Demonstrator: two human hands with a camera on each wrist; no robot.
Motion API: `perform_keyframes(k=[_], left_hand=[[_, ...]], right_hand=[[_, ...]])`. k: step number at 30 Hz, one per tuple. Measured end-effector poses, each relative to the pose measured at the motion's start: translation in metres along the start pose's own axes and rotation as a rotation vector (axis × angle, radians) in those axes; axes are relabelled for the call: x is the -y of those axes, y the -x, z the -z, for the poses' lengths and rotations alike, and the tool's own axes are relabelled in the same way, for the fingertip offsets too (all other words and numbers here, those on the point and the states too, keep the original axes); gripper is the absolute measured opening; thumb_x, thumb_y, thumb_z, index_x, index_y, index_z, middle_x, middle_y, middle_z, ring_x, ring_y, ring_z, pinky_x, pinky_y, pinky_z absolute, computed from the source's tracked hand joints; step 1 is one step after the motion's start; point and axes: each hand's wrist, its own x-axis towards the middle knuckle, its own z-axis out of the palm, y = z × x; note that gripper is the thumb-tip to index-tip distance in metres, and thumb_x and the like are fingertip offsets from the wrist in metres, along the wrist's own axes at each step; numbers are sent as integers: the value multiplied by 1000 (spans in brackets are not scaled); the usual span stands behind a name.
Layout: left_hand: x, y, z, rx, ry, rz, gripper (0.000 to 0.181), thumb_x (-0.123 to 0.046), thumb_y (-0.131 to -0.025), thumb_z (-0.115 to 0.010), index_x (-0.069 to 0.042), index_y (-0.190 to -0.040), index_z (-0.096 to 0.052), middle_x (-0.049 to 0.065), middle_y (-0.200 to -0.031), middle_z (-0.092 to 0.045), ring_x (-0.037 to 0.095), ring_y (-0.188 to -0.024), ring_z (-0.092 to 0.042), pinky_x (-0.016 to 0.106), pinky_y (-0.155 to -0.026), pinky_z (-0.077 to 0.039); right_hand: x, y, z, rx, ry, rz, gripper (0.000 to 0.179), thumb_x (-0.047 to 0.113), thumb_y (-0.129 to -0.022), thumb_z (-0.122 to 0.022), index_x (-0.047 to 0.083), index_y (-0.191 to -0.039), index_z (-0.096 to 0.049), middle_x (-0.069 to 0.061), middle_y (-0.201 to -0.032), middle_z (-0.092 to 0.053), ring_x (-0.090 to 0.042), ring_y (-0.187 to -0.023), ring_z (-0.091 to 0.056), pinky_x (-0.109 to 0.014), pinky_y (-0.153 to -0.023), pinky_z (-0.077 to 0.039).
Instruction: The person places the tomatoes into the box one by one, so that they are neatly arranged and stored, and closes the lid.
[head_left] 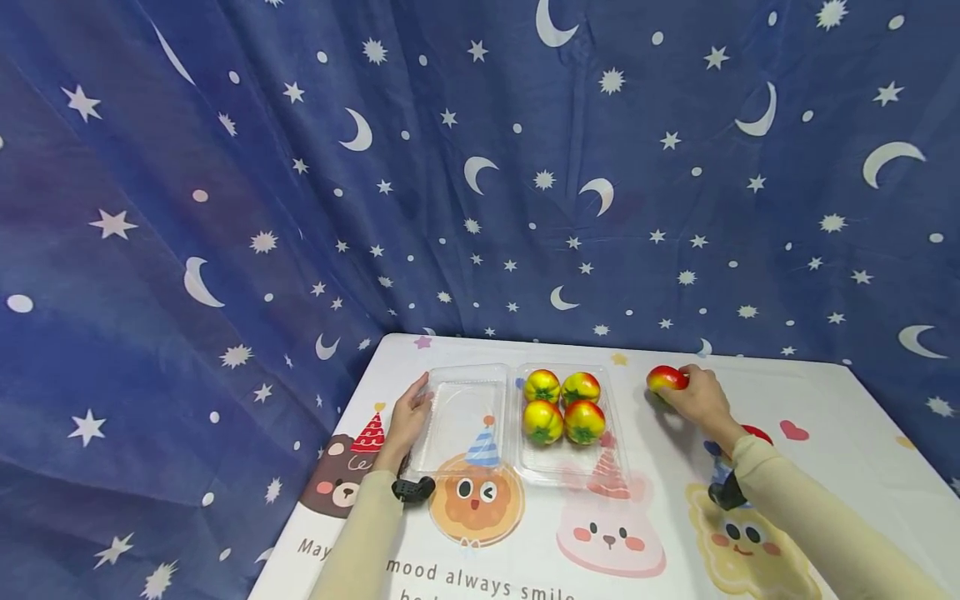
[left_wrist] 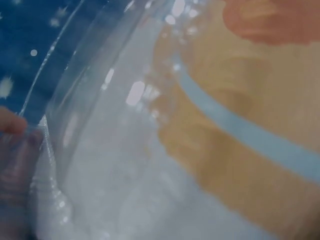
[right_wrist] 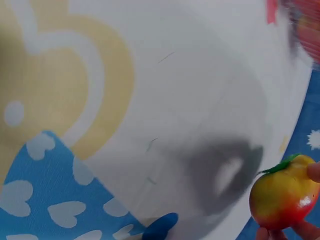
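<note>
A clear plastic clamshell box [head_left: 570, 467] lies open on the table, its empty lid half [head_left: 457, 433] to the left. In the right half sit several yellow-red peaches [head_left: 543, 422] with green leaves. My left hand [head_left: 407, 421] grips the lid's left rim; in the left wrist view one fingertip [left_wrist: 11, 121] is outside the plastic and others show through it. My right hand [head_left: 701, 398] holds another peach [head_left: 666, 379] right of the box. The right wrist view shows this peach [right_wrist: 282, 195] in the fingertips, above its shadow.
Something red [head_left: 757, 433] is partly hidden behind my right wrist. The white tablecloth [head_left: 847, 500] bears printed cartoon figures and lettering. A blue curtain [head_left: 480, 250] with moons and stars hangs along the table's back and left edges.
</note>
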Motion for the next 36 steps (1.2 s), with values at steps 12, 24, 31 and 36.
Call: perform_keyframes(k=[12,24,31,36], left_hand=[[0,0,0,6,-4,-6,50,-4,-101,-53,-8,-150,-43,14,-155,-38,36,-131,-48,49,-107,-39],[0,-1,0,9,-2,-10,49,-5,-101,-53,-6,-149,-43,15,-155,-38,37,-134,-44,48,-109,-37],[0,-1,-1,2,18,10,50,-5,-101,-53,-8,-150,-42,15,-154,-38,37,-132,-46,50,-108,-38],[0,0,-1,-8,3,12,50,-6,-101,-54,-7,-150,-43,15,-153,-40,38,-132,-47,49,-108,-38]], right_hand=[[4,8,7,65,-94,14,62,30,-89,-68,-16,-127,-49,-36,-120,-55,-45,-102,-56,-55,-91,-48],[10,18,11,97,-206,49,58,32,-93,-65,-14,-127,-51,-37,-124,-54,-48,-111,-53,-54,-92,-50],[14,26,12,102,-276,76,55,29,-95,-63,-15,-126,-52,-35,-124,-55,-46,-111,-52,-53,-93,-50],[14,26,10,114,-298,82,56,30,-95,-64,-12,-129,-51,-35,-125,-54,-46,-112,-53,-48,-87,-54]])
